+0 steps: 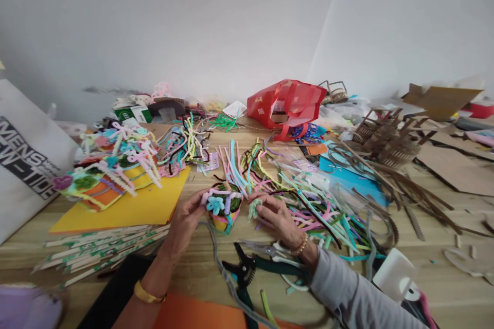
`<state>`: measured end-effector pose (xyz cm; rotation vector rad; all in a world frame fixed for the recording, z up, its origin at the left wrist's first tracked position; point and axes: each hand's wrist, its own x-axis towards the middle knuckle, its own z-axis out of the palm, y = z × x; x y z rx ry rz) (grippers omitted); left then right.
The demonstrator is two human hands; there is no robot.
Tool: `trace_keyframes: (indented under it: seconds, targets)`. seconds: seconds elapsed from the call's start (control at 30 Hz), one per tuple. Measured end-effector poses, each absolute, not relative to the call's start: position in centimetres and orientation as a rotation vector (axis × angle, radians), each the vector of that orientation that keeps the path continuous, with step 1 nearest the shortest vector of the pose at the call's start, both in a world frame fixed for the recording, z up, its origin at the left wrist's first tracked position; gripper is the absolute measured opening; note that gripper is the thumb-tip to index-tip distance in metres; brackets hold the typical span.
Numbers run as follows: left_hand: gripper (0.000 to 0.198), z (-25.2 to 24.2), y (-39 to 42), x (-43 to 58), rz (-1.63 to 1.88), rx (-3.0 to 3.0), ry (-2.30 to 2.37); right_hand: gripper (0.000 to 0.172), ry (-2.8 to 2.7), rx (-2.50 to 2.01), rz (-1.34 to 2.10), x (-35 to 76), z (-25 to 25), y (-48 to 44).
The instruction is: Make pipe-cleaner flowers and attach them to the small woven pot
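Note:
Between my two hands stands a small pipe-cleaner basket (221, 222), yellow and pink at the base, with a blue pipe-cleaner flower (215, 205) on its front. My left hand (190, 212) grips the left edge of this basket with fingers and thumb. In my right hand (277, 217), a pale green pipe-cleaner flower (253, 209) is pinched, while the fingertips reach close to the basket's right edge. Whether they touch it, I cannot tell. Below my hands lie scissors (270, 251) and dark-handled pruning shears (244, 270).
Loose pipe cleaners (324, 216) spread in a heap to the right. Finished-looking decorated baskets (116, 177) sit on yellow card (127, 215) at left, near wrapped sticks (96, 252). A red bag (270, 103) stands behind; brown woven baskets (389, 139) stand far right.

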<state>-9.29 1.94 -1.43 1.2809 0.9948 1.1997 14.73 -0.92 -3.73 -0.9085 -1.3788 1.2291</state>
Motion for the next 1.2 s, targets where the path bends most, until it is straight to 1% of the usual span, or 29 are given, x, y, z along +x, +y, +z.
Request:
trace_keyframes:
  seconds: [0.2, 0.3, 0.4, 0.5, 0.6, 0.73, 0.8, 0.93, 1.07, 1.2]
  targets:
    - [0.037, -1.2, 2.2, -8.7, 1.146, 1.119, 0.836, 0.027, -1.199, -0.802, 1.387, 14.6, -3.8, -1.0]
    - [0.035, -1.5, 2.9, -8.3, 1.04, 1.263, 0.86, 0.028, -1.176, -0.855, 1.422, 14.7, -4.3, -1.0]
    - [0.038, -1.9, 3.8, -7.9, 1.013, 1.546, 0.925, 0.026, -1.197, -0.869, 1.419, 14.8, -4.9, -0.9]
    - [0.042, -2.3, 4.3, -7.8, 1.128, 1.822, 1.116, 0.026, -1.267, -0.834, 1.35, 14.9, -5.1, -0.9]
    - [0.04, -2.4, 4.1, -8.1, 1.235, 2.052, 1.432, 0.027, -1.34, -0.825, 1.302, 14.9, -4.6, -1.0]
    - [0.045, -1.8, 3.4, -8.5, 1.139, 2.066, 1.671, 0.029, -1.431, -0.835, 1.235, 14.9, -4.2, -1.1]
    - [0.049, -1.6, 3.3, -8.5, 1.101, 1.967, 1.645, 0.031, -1.444, -0.845, 1.221, 14.9, -4.2, -1.0]
    - [0.054, -1.4, 3.1, -8.5, 1.097, 1.741, 1.446, 0.031, -1.462, -0.856, 1.215, 15.0, -4.3, -1.0]
    - [0.049, -1.8, 2.1, -8.4, 1.131, 1.696, 1.393, 0.032, -1.47, -0.85, 1.25, 14.9, -4.2, -1.1]
    - [0.042, -1.9, 0.3, -7.8, 1.234, 1.874, 1.436, 0.031, -1.485, -0.851, 1.244, 14.9, -4.0, -1.1]
